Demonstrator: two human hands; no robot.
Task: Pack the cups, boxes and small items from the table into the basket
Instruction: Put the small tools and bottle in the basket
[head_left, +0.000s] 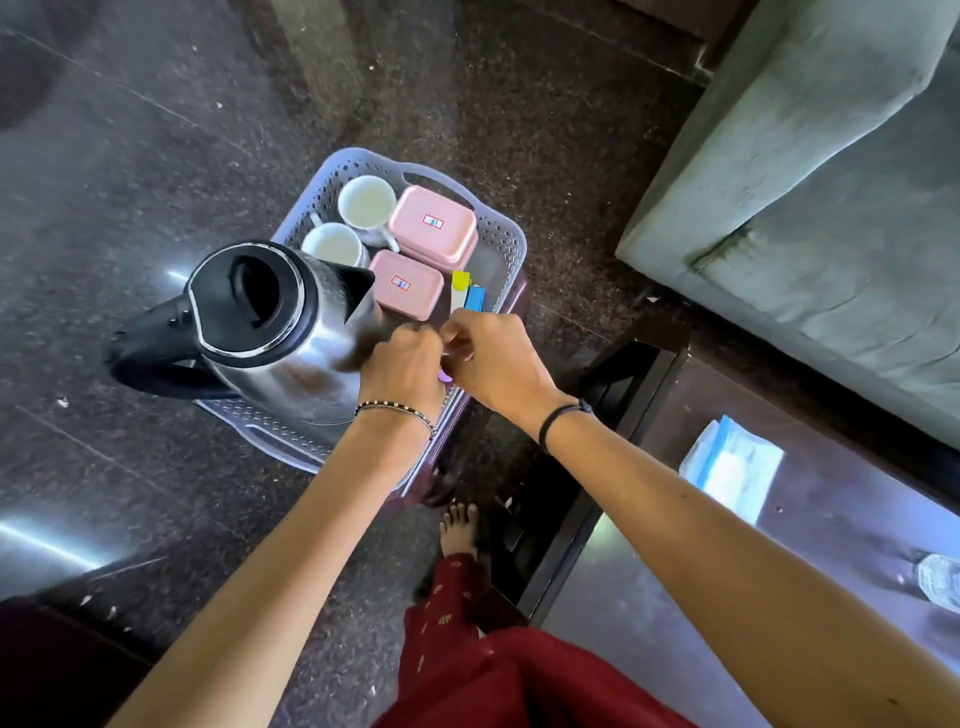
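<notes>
Both hands meet over the near right corner of the lavender basket (511, 244): the left hand (402, 366) and right hand (493, 353) are curled together around a small purple item (443, 373), barely visible. Packing looks nearly complete. Inside sit two white cups (366, 200) at the far left, two pink boxes (434, 226) beside them, yellow and blue sachets (467, 293), and a steel kettle (270, 322). A water bottle (940, 579) remains on the glass table (779, 561) to the right.

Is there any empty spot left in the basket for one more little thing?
Yes: a bare strip along the basket wall, right of the two pink boxes and beyond the yellow and blue packets. The cups, kettle and both hands crowd the rest.
</notes>
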